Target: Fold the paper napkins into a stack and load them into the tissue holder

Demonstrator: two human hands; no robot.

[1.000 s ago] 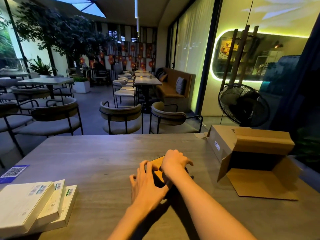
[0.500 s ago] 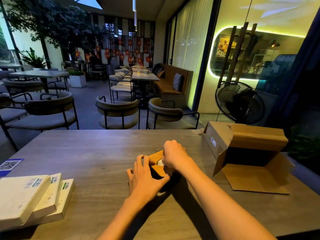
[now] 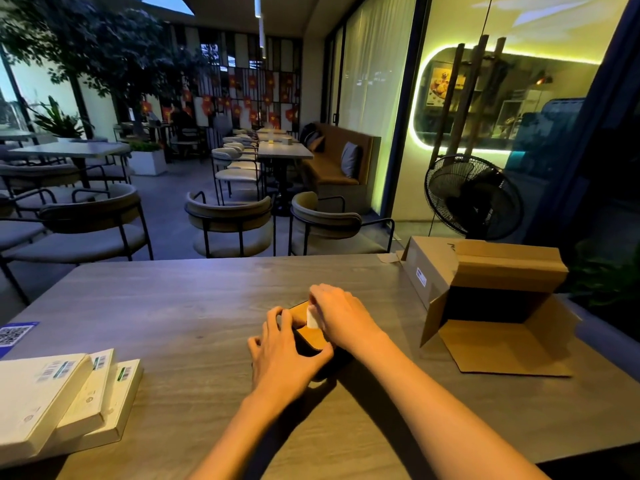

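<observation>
Right hand (image 3: 341,315): fingers curled over a small white napkin (image 3: 312,317), which they pinch at its upper edge; the napkin stands out of the orange top of the tissue holder (image 3: 313,336). How much of the napkin lies inside the holder cannot be told, since the hand covers it.

Left hand (image 3: 285,355): fingers spread and bent round the near left side of the tissue holder, fingertips on its top edge and thumb against its dark near side, holding it against the table (image 3: 173,306).

Tissue holder: a low box with an orange wood-toned top and dark sides, resting on the grey wood-grain table near its middle, between the two hands. Both forearms reach in from the lower edge of the view.

Right of the holder, apart from it: an open cardboard box (image 3: 491,292) lying on its side, its mouth towards the viewer and one flap flat on the table.

Near left corner of the table: three flat white packs (image 3: 62,400) with barcode labels, overlapping one another. Beyond them, at the left table edge, a blue card with a QR code (image 3: 15,336).

Background: padded chairs (image 3: 230,223) just behind the table, further tables, a leafy tree (image 3: 104,53), and a black standing fan (image 3: 474,197) before a glass wall.
</observation>
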